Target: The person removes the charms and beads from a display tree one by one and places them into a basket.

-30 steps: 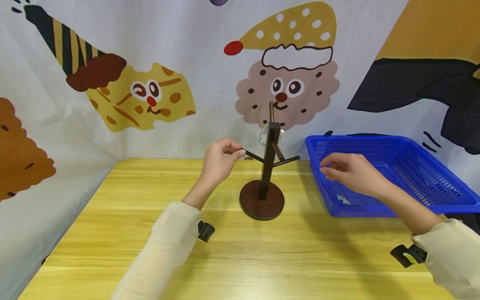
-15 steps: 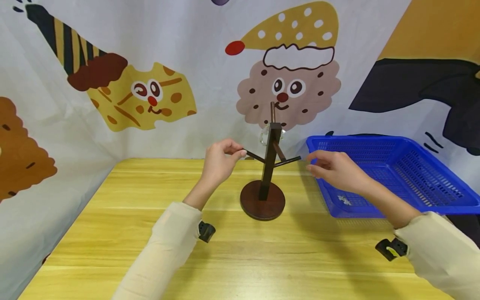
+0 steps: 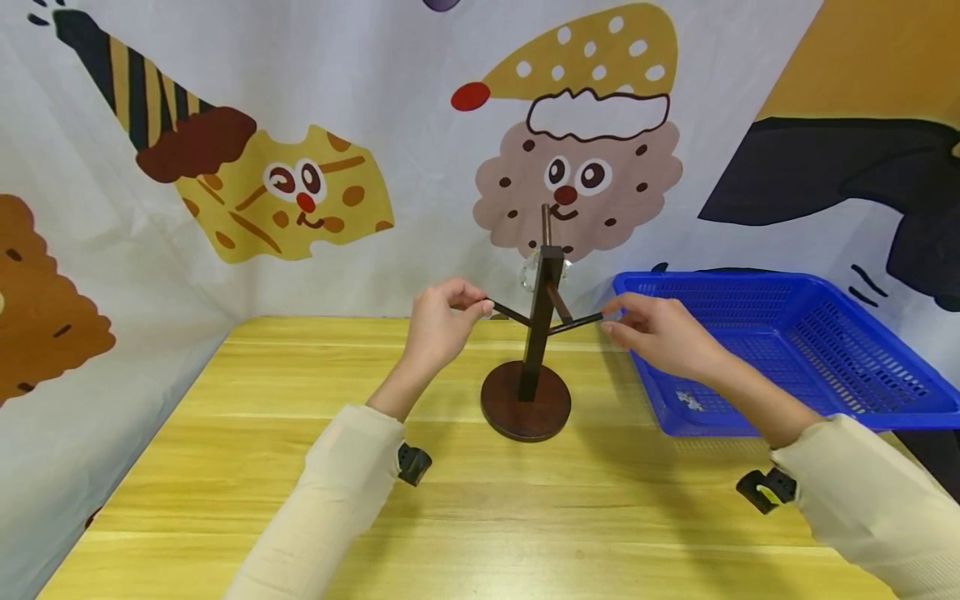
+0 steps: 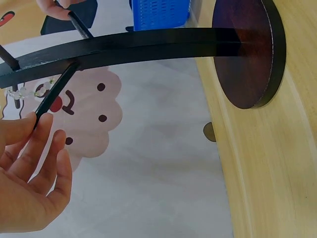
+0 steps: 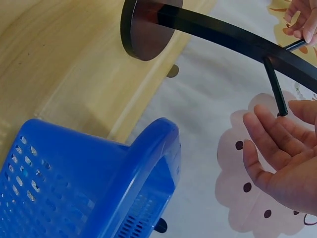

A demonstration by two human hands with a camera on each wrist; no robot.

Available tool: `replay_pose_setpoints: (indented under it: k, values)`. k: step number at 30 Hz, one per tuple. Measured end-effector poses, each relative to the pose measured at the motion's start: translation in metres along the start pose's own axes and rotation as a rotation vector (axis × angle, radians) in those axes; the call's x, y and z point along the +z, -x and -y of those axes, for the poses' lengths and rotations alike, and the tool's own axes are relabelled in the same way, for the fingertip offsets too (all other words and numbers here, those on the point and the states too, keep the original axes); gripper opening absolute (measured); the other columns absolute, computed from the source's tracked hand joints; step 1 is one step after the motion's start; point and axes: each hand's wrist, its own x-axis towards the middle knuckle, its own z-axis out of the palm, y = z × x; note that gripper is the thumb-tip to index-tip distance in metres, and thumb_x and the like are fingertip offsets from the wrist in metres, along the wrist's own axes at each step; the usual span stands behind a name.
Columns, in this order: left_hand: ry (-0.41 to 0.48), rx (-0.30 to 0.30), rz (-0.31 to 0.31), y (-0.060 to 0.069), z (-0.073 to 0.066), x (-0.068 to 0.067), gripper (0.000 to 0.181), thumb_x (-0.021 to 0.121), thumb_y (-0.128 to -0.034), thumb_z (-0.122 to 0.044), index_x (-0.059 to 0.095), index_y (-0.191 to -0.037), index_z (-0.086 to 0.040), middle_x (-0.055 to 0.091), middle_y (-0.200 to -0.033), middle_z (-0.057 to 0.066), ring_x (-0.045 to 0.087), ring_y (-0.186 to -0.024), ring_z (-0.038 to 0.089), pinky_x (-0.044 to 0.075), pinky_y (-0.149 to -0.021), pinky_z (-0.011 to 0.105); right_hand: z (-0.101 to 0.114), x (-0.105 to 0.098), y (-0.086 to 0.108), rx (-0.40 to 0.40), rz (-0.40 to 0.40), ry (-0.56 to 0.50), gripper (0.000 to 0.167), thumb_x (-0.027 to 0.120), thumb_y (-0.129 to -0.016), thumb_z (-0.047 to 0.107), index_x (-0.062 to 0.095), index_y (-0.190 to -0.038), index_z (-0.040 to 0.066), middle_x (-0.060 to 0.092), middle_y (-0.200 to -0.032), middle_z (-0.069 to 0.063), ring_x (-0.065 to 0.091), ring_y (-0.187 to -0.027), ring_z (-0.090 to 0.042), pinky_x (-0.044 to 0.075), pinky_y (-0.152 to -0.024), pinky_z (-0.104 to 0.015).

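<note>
A dark brown wooden mug tree (image 3: 538, 325) with a round base (image 3: 525, 408) stands upright on the table. My left hand (image 3: 444, 321) pinches the tip of its left peg (image 4: 57, 94) between thumb and forefinger. At the tip of the right peg (image 5: 275, 87), my right hand (image 3: 663, 333) has thumb and forefinger on either side of the peg's end. A clear beaded bracelet (image 4: 42, 90) hangs at the back near the top, partly hidden by the post in the head view.
A blue perforated basket (image 3: 645, 392) stands on the right, close by my right hand. Inside it lies a small whitish, clear beaded thing (image 3: 688, 401). Behind the wooden table (image 3: 300, 467) hangs a cartoon-printed cloth (image 3: 420, 250).
My right hand has moved left from above the basket's edge to the tip of the right peg. The left hand keeps its hold, and the mug tree stands where it was.
</note>
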Motion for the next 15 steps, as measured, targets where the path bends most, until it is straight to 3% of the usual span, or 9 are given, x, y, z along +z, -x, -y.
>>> replay_pose_setpoints:
  k: [15]
  values:
    - [0.000, -0.015, 0.010, 0.0006, -0.0005, -0.0010, 0.009, 0.065, -0.0853, -0.014, 0.067, -0.086, -0.005, 0.068, -0.084, 0.006, 0.060, -0.080, 0.019, 0.046, -0.066, 0.032, -0.0039, 0.0095, -0.0093, -0.070, -0.041, 0.044, 0.014, 0.053, -0.093, 0.007, 0.062, -0.100, 0.000, 0.063, -0.067, 0.002, 0.061, -0.064, -0.016, 0.047, -0.060, -0.035]
